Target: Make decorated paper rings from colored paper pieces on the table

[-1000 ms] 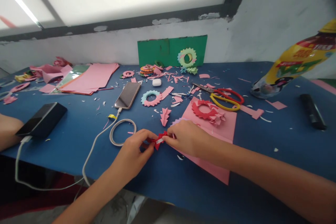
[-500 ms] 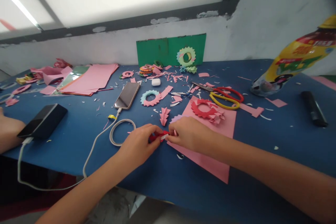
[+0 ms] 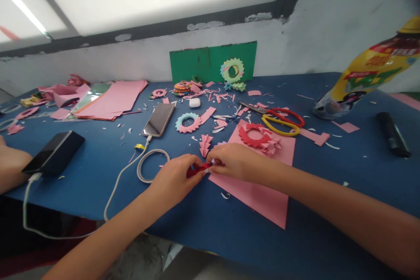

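Fingertips of the left hand [image 3: 177, 179] and right hand [image 3: 232, 162] pinch a small folded red paper piece [image 3: 197, 169] at lower centre in the head view, low over the blue counter [image 3: 328, 175]. Pressing near the crease probably suits it. A pink paper sheet [image 3: 262, 197] underlies the right hand; a white coiled cable [image 3: 153, 165] crowds the left, and the counter's near edge is close.

A phone [image 3: 159, 119], scissors [image 3: 278, 119] and a bottle [image 3: 364, 82] lie on the blue table [image 3: 328, 227].

The folded paper [image 3: 196, 169] is red, the sheet [image 3: 262, 197] pink, the table [image 3: 328, 175] blue.
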The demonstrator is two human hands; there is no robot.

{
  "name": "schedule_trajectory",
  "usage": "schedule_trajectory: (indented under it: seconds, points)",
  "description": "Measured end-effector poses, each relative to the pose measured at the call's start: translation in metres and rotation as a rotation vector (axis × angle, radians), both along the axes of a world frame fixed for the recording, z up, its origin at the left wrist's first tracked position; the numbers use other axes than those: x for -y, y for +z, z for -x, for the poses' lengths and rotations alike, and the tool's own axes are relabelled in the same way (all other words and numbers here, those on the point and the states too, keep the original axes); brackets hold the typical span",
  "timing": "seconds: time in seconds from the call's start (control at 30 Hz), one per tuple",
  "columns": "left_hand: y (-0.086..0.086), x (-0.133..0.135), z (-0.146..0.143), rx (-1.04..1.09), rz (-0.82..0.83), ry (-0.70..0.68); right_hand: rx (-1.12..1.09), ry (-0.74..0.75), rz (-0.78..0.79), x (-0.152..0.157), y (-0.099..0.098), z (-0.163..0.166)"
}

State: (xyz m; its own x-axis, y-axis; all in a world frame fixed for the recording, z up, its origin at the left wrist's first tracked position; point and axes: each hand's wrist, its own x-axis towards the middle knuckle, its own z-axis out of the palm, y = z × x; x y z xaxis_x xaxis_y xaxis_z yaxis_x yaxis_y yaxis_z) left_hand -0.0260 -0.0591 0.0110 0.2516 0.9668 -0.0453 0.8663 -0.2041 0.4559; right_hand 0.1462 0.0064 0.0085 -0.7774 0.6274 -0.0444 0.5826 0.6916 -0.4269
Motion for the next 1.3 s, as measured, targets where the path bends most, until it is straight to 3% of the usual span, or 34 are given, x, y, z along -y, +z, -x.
schedule_trajectory:
  seconds: [0.4, 0.8, 1.07, 1.17, 1.3]
  points:
    - [0.007, -0.013, -0.008, -0.128, 0.038, -0.014, 0.072, 0.075, -0.055, -0.002, 0.001, 0.002]
    - [0.009, -0.015, -0.008, -0.107, 0.035, -0.031, 0.142, 0.183, -0.321, 0.004, -0.005, 0.005]
    - [0.006, -0.016, -0.002, 0.066, 0.128, -0.002, 0.089, 0.134, -0.202, -0.008, 0.01, -0.009]
    - [0.006, -0.014, -0.002, 0.054, 0.078, -0.022, 0.065, 0.119, -0.141, -0.015, 0.017, -0.021]
    - [0.004, -0.011, -0.004, -0.041, -0.053, -0.099, 0.092, 0.218, -0.099, -0.015, 0.017, -0.027]
